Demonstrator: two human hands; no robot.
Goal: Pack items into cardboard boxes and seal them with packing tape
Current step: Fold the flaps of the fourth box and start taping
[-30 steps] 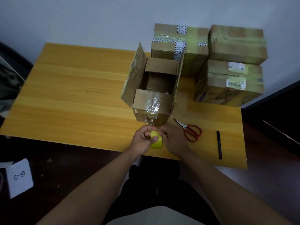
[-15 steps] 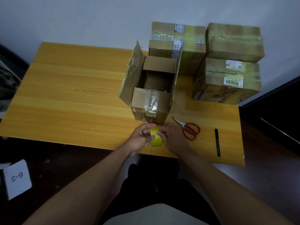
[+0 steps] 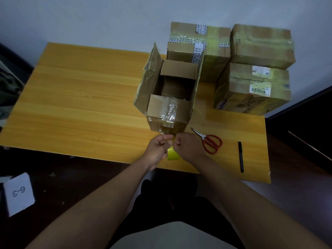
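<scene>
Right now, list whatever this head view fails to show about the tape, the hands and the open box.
- Tape roll: mostly hidden between the left hand and right hand; its loose end cannot be made out.
- Open box: the near flap and dark interior hide any contents.
- Barcode label on the sealed box: print too small to read.
- Both elbows: cut off by the bottom edge.

Person, head-camera view. Two arms, bare from the lower frame edge to the wrists; no sleeves in sight. Left hand [image 3: 159,147]: bare, no glove, ring or watch showing. Right hand [image 3: 188,147]: bare, likewise unadorned; short nails as far as the fingers [image 3: 177,143] show. Lower body: dark, near-black garment [image 3: 161,209] over the legs, details lost in shadow. At bottom centre, a pale grey-white cloth patch [image 3: 176,234], rounded at its top; which garment it belongs to cannot be told.
</scene>
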